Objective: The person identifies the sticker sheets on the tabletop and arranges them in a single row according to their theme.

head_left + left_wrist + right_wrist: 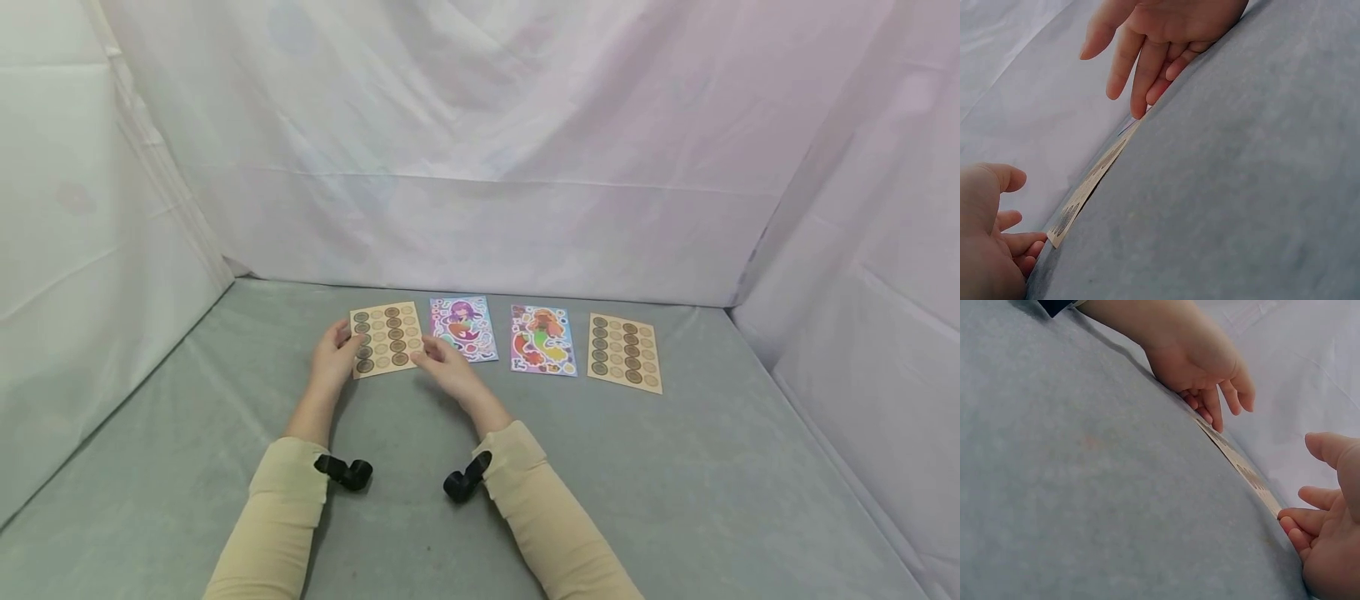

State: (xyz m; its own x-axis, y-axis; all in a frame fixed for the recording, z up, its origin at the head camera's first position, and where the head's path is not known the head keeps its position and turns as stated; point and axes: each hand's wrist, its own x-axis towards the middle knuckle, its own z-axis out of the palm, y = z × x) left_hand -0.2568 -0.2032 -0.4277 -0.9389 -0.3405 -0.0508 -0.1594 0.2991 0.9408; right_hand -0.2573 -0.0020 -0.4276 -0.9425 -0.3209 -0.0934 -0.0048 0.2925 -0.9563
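A tan sheet of round stickers (381,338), printed with rows of dark and pale circles, lies flat at the left end of a row of sheets. At its left edge is my left hand (334,358), thumb raised and a fingertip touching the sheet's edge. My right hand (453,372) is on the opposite side, its fingers fairly straight and touching the right edge. Both wrist views show the sheet (1091,181) low and edge-on between the left hand (988,231) and the right hand (1329,531). Neither thumb presses on it.
Two colourful mermaid sticker sheets, one purple-haired (463,328) and one orange-haired (543,340), lie to the right. Beyond them is a second tan circle sheet (625,352). White cloth walls (480,225) surround the grey tabletop (420,533) at the back and sides.
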